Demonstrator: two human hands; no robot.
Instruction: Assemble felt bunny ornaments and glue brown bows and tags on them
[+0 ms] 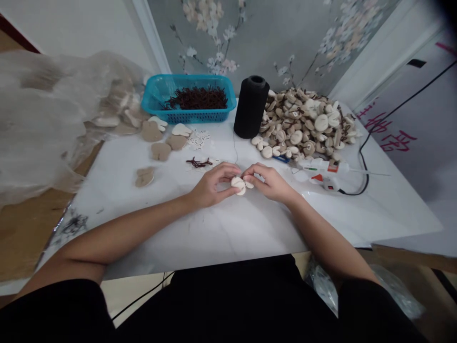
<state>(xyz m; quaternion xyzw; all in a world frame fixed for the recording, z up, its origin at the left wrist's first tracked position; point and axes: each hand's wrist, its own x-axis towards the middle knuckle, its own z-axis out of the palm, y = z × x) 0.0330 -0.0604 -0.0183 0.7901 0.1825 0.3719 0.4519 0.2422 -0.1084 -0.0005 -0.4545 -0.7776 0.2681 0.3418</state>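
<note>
A small cream padded piece (238, 186) with rounded lobes is held over the white table between both hands. My left hand (216, 185) pinches its left side between thumb and fingers. On its right, my right hand (266, 181) has thumb and fingertips closed on the smaller lobes. A thin dark thread (235, 147) runs down from near the black thread cone (252, 107) towards the hands. Just behind my left hand lie several dark brown cord loops (199, 163).
At the back stands a blue basket (189, 116) of brown cords. Beige and cream pieces (303, 124) are heaped at the back right, with a glue gun (324, 166) and a power strip (326, 183) before them. Flat beige pieces (161, 151) and small white bits (199, 139) lie left.
</note>
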